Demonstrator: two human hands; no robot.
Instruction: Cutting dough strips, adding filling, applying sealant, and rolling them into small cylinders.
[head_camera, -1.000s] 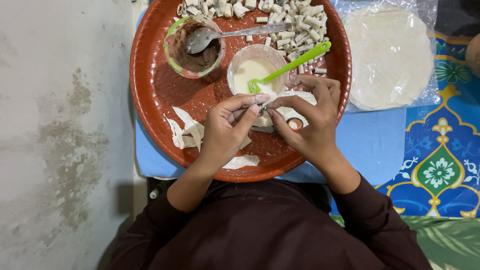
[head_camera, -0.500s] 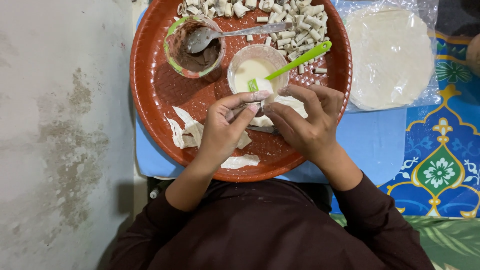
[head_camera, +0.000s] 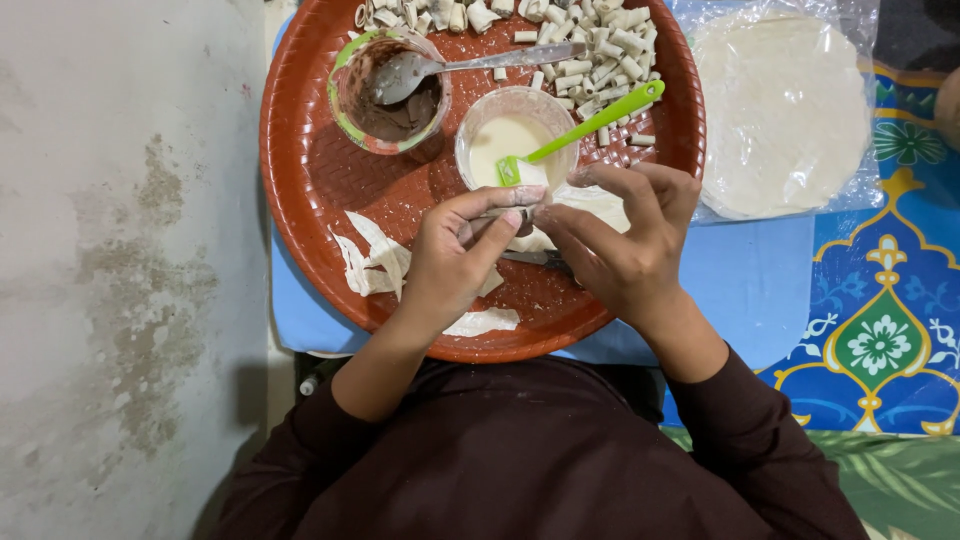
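Note:
My left hand (head_camera: 462, 250) and my right hand (head_camera: 622, 240) meet over the near half of a round red tray (head_camera: 300, 170). Together they pinch a small strip of pale dough (head_camera: 588, 203), rolling it between the fingertips. Just beyond the fingers stands a clear bowl of white paste (head_camera: 508, 140) with a green brush (head_camera: 590, 127) resting in it. To its left is a green-rimmed bowl of brown filling (head_camera: 392, 95) holding a metal spoon (head_camera: 470, 66). Several small rolled dough pieces (head_camera: 600, 50) lie heaped at the tray's far side.
Dough scraps (head_camera: 375, 262) lie on the tray left of my hands, one more (head_camera: 482, 322) near its front rim. A stack of round flat wrappers in clear plastic (head_camera: 785, 110) sits to the right on a blue patterned cloth (head_camera: 880, 330). Grey concrete floor (head_camera: 120, 270) lies left.
My hands have shifted a little toward the paste bowl and closed more tightly on the dough strip. The bowls, brush and spoon stay where they were.

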